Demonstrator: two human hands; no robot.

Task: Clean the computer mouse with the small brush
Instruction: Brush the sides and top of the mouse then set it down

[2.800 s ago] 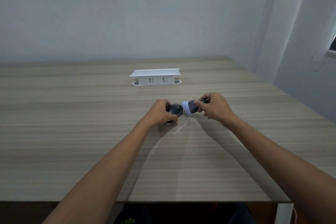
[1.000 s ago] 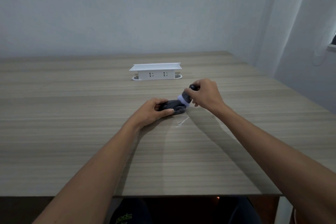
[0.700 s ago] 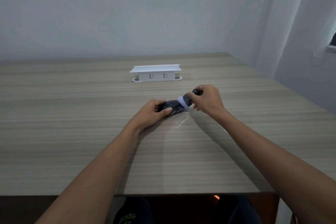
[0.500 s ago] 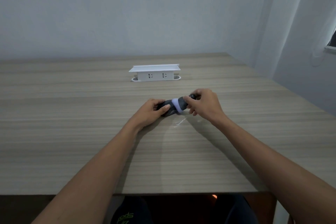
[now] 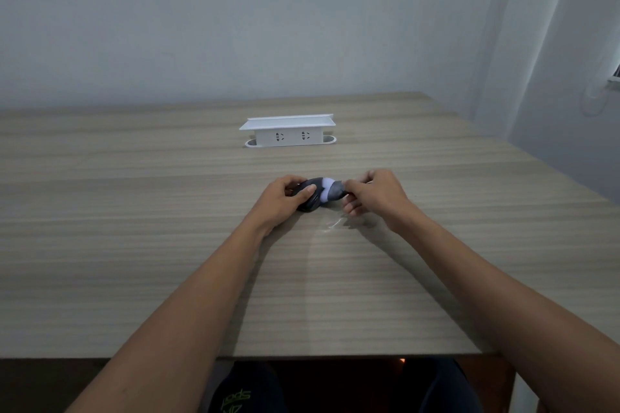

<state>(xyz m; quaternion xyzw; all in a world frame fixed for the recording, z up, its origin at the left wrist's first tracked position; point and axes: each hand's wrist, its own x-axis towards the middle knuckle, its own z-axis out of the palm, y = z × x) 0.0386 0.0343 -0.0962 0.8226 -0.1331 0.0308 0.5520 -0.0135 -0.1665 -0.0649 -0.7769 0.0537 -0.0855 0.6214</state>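
Note:
A dark computer mouse (image 5: 310, 200) lies on the wooden table (image 5: 134, 245), mostly covered by my left hand (image 5: 281, 198), which grips it from the left with the thumb on top. My right hand (image 5: 372, 195) holds a small brush (image 5: 330, 192) with a grey handle and pale bristles. The bristles press against the right side of the mouse. Part of the brush handle is hidden inside my right fingers.
A white power socket box (image 5: 288, 132) stands on the table beyond the hands. A small clear scrap (image 5: 332, 224) lies just in front of the mouse. The table's right edge runs near a white wall. My knees show under the front edge.
The brush has swept from the mouse's far right end down and leftward across its top. My right hand dropped lower. My left hand kept its hold on the mouse.

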